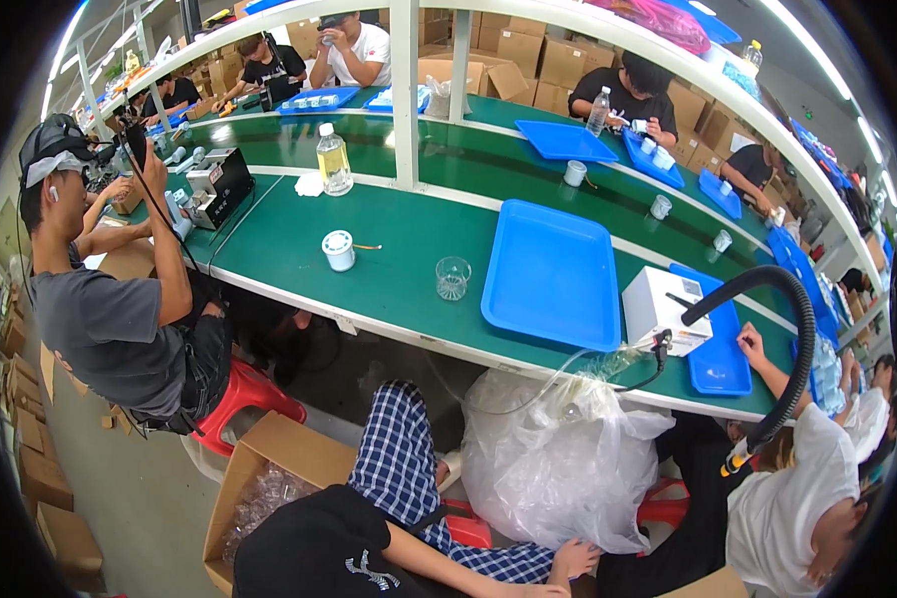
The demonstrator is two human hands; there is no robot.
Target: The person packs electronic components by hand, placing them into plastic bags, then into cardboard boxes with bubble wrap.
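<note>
Green worktop point(419, 221). Clear bag point(558, 453): below its near edge. Blue tray point(550, 269): toward near edge. Hand point(574, 559), side unclear: on plaid trousers point(397, 444), fingers loosely spread. White canister point(339, 255), clear cup point(452, 281): near edge, untouched; work seemingly paused, remainder unclear.

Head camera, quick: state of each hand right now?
Left hand: looks open, nothing seen in it, apparently resting at the knee of the plaid trousers.
Right hand: not in view, so open or closed cannot be told.

Bare forearm point(460, 567) low and slanted rightward, one grip point(574, 560) loose, palm down.
</note>
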